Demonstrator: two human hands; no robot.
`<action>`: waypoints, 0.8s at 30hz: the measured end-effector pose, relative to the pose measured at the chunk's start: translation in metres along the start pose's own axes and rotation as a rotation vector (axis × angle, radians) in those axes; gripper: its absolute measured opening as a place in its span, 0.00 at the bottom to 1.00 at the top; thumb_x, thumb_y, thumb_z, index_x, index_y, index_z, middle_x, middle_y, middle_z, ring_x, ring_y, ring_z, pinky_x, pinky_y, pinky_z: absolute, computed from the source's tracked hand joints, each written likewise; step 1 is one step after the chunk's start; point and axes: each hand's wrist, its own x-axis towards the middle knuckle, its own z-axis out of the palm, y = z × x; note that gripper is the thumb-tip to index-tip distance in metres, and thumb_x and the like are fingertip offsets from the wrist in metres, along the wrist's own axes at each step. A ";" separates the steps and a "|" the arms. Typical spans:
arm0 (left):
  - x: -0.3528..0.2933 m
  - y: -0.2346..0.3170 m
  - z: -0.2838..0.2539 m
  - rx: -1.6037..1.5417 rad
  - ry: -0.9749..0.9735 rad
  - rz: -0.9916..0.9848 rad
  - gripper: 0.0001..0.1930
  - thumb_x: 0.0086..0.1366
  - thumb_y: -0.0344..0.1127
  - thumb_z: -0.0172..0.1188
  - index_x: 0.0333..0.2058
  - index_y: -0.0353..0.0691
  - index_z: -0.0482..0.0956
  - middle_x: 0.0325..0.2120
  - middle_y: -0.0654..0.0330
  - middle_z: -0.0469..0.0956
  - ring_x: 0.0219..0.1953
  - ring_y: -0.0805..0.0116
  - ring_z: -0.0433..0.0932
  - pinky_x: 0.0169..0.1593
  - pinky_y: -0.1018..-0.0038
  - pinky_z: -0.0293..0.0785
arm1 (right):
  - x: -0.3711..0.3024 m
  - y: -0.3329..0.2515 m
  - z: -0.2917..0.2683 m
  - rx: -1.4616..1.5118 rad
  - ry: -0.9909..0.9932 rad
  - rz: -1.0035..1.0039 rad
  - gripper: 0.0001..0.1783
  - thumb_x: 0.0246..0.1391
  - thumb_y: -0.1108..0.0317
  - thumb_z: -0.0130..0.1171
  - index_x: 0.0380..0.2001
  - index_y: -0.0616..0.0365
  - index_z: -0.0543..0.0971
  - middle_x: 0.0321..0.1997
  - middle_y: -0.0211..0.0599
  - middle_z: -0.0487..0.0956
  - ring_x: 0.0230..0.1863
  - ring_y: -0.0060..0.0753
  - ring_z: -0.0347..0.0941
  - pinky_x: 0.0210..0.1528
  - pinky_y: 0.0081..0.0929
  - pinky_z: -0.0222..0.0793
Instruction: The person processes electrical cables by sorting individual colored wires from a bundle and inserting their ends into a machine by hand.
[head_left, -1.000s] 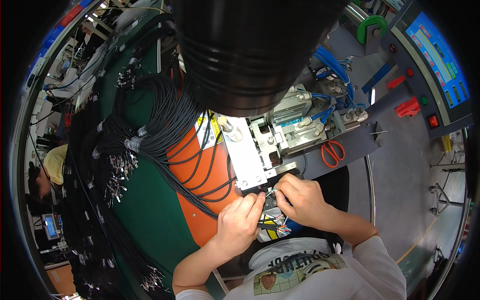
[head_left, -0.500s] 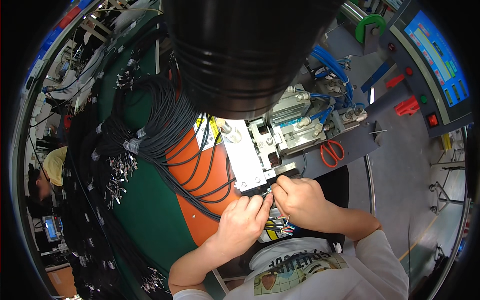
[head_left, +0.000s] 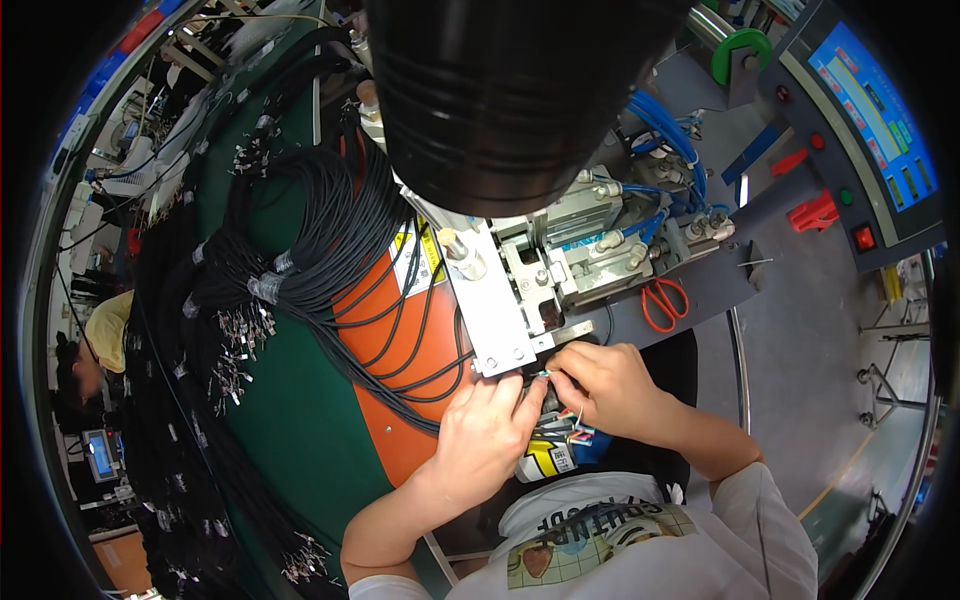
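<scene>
At the front of the machine, my left hand (head_left: 482, 428) is closed, thumb and index finger pinching the end of a black cable with fine coloured wires (head_left: 545, 374). My right hand (head_left: 612, 392) faces it from the right, also closed, its fingertips on those same wires. The fingers hide most of this cable end. Just beyond my hands lies the machine's pale metal plate (head_left: 487, 310). Below them hang more cable ends with stripped coloured wires (head_left: 580, 434), near a yellow-and-white label (head_left: 548, 460).
A bundle of black cables (head_left: 325, 235) lies on the orange board (head_left: 395, 440) and green mat (head_left: 300, 450). Red-handled scissors (head_left: 664, 305) rest right of the machine. A large black cylinder (head_left: 500, 110) blocks the upper middle. A control screen (head_left: 875, 115) stands far right.
Both hands have shifted slightly away from me, still together at the wires. My right fingers lie flatter, and more of the coloured wires shows between the fingertips. The black cylinder appears further right.
</scene>
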 end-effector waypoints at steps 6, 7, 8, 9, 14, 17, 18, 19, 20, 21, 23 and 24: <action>-0.023 -0.013 0.010 -0.288 0.189 -0.150 0.20 0.46 0.21 0.59 0.42 0.36 0.80 0.29 0.56 0.71 0.29 0.60 0.73 0.34 0.67 0.69 | 0.001 0.010 0.005 0.297 -0.076 0.196 0.04 0.48 0.74 0.62 0.28 0.63 0.78 0.19 0.34 0.76 0.15 0.24 0.71 0.19 0.21 0.64; -0.028 -0.013 0.010 -0.289 0.188 -0.148 0.20 0.46 0.21 0.59 0.42 0.36 0.80 0.29 0.56 0.71 0.29 0.60 0.73 0.34 0.67 0.69 | 0.000 0.009 0.005 0.297 -0.075 0.198 0.04 0.48 0.74 0.62 0.28 0.63 0.78 0.19 0.34 0.76 0.15 0.24 0.71 0.19 0.21 0.64; -0.031 -0.012 0.009 -0.253 0.203 -0.184 0.20 0.44 0.19 0.60 0.40 0.36 0.80 0.29 0.57 0.71 0.30 0.60 0.73 0.34 0.67 0.70 | -0.002 0.008 0.004 0.218 -0.074 0.200 0.04 0.47 0.74 0.62 0.28 0.63 0.78 0.20 0.33 0.76 0.16 0.22 0.69 0.20 0.20 0.64; -0.034 -0.012 0.009 -0.217 0.218 -0.219 0.20 0.42 0.17 0.61 0.39 0.36 0.80 0.28 0.57 0.71 0.31 0.59 0.74 0.34 0.66 0.72 | -0.003 0.007 0.002 0.140 -0.074 0.203 0.05 0.47 0.75 0.63 0.29 0.62 0.79 0.21 0.32 0.76 0.16 0.20 0.68 0.20 0.20 0.63; -0.032 -0.012 0.016 -0.159 0.211 -0.286 0.16 0.48 0.18 0.63 0.38 0.32 0.77 0.27 0.54 0.73 0.27 0.59 0.76 0.30 0.67 0.72 | -0.002 -0.021 -0.025 0.367 -0.162 0.207 0.07 0.48 0.74 0.63 0.33 0.60 0.80 0.29 0.33 0.78 0.20 0.24 0.71 0.22 0.24 0.65; -0.026 -0.014 0.016 -0.266 0.344 -0.179 0.12 0.51 0.21 0.65 0.36 0.32 0.76 0.25 0.54 0.74 0.23 0.59 0.76 0.26 0.68 0.72 | -0.007 -0.011 -0.014 0.589 -0.203 0.028 0.12 0.49 0.77 0.62 0.39 0.60 0.80 0.35 0.32 0.77 0.22 0.16 0.69 0.23 0.17 0.63; -0.027 -0.012 0.012 -0.430 0.309 -0.121 0.11 0.52 0.22 0.66 0.34 0.32 0.76 0.24 0.54 0.75 0.22 0.61 0.76 0.25 0.70 0.72 | -0.006 -0.009 -0.011 0.579 -0.195 0.039 0.12 0.49 0.78 0.62 0.39 0.60 0.80 0.34 0.33 0.77 0.23 0.16 0.70 0.24 0.16 0.64; -0.028 -0.012 0.010 -0.590 0.273 -0.065 0.10 0.52 0.23 0.67 0.33 0.33 0.76 0.23 0.54 0.76 0.21 0.62 0.76 0.23 0.71 0.71 | -0.005 -0.008 -0.010 0.571 -0.191 0.047 0.12 0.50 0.79 0.61 0.40 0.60 0.80 0.34 0.33 0.78 0.24 0.15 0.71 0.25 0.15 0.65; -0.029 -0.011 0.010 -0.606 0.307 -0.075 0.11 0.52 0.24 0.68 0.33 0.34 0.76 0.22 0.55 0.77 0.19 0.65 0.75 0.21 0.75 0.70 | -0.005 -0.011 -0.012 0.851 -0.271 0.268 0.10 0.52 0.78 0.60 0.39 0.63 0.79 0.35 0.34 0.77 0.26 0.16 0.74 0.28 0.13 0.67; -0.029 -0.011 0.010 -0.605 0.306 -0.075 0.11 0.52 0.24 0.68 0.33 0.34 0.76 0.22 0.55 0.77 0.19 0.65 0.75 0.21 0.75 0.70 | -0.006 -0.010 -0.009 0.852 -0.270 0.268 0.10 0.52 0.78 0.60 0.39 0.63 0.79 0.35 0.34 0.77 0.26 0.16 0.74 0.28 0.13 0.67; -0.028 -0.009 0.008 -0.712 0.312 -0.150 0.11 0.52 0.24 0.68 0.33 0.34 0.77 0.22 0.56 0.77 0.21 0.68 0.76 0.22 0.76 0.70 | -0.005 -0.010 -0.004 1.219 -0.230 0.413 0.09 0.55 0.78 0.58 0.40 0.66 0.79 0.37 0.34 0.76 0.26 0.17 0.75 0.28 0.13 0.68; -0.028 -0.009 0.008 -0.718 0.328 -0.149 0.10 0.52 0.23 0.69 0.33 0.34 0.78 0.22 0.56 0.78 0.21 0.69 0.77 0.22 0.77 0.70 | -0.003 -0.011 -0.008 1.283 -0.263 0.450 0.09 0.56 0.78 0.57 0.41 0.68 0.78 0.38 0.35 0.76 0.26 0.16 0.74 0.28 0.12 0.68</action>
